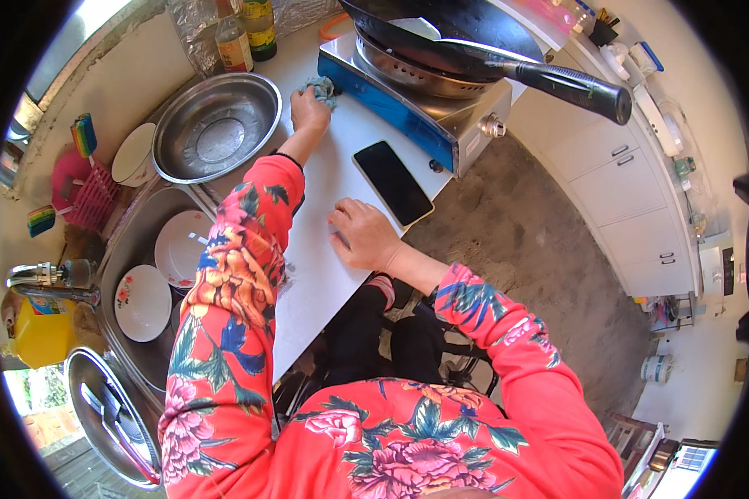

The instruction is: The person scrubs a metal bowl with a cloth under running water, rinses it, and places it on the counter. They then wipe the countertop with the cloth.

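My left hand [311, 113] reaches forward over the white countertop [312, 218] and grips a crumpled blue-green cloth [322, 91], pressed on the surface beside the gas stove. Loosely curled, my right hand [365, 236] rests on the counter nearer to me, with some fingers hidden beneath it; I see nothing in it. Just beyond that hand lies a smartphone [393, 182] with a dark screen. A wide stainless steel basin [220, 128] stands left of my left hand. To the right of the cloth is the gas stove [387, 100] with its blue side.
A black wok [462, 50] sits on the stove, its handle [574, 87] jutting right over the stove's edge. At left, a sink [156, 212] holds several bowls [142, 302] below a faucet [50, 274]. Two bottles [232, 47] stand behind the basin. White cabinets [618, 187] line the right.
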Demonstrator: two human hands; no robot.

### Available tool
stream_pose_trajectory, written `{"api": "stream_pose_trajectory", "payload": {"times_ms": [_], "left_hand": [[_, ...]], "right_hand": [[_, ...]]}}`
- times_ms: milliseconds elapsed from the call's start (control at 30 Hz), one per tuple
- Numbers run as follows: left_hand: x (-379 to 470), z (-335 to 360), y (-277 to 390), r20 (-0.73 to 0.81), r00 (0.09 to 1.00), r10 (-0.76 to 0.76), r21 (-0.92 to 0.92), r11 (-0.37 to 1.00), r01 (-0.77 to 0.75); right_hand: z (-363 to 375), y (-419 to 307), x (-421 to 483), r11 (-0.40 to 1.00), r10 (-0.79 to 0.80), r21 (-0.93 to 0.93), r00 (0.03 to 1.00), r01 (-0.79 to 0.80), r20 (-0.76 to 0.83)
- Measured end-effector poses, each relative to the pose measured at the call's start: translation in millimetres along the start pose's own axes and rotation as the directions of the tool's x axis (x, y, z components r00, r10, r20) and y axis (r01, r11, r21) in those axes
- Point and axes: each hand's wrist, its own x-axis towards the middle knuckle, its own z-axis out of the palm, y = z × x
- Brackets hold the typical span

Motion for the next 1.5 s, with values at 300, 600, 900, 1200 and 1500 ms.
{"api": "stream_pose_trajectory", "payload": {"times_ms": [300,600,900,1200,1500], "left_hand": [[52,43,-32,0.009,0.994,0.108,0.341,0.934,-0.104],[44,35,-31,0.171,0.957,0.233,0.403,0.870,-0.284],[-22,-2,-26,0.258,0.901,0.349,0.348,0.836,-0.424],[-34,-33,13,0.647,0.709,0.279,0.268,0.788,-0.554],[-28,-34,12,0.685,0.672,0.280,0.259,0.770,-0.584]], "right_hand": [[-2,2,3,0.998,0.030,0.063,0.999,-0.031,0.015],[-2,0,3,0.998,0.040,0.047,0.999,-0.041,0.017],[1,-3,1,0.999,0.028,0.018,1.000,-0.029,0.014],[-1,-6,-2,1.000,-0.002,0.008,0.998,0.003,-0.059],[-61,42,-20,0.850,0.368,-0.306,0.899,-0.429,-0.239]]}}
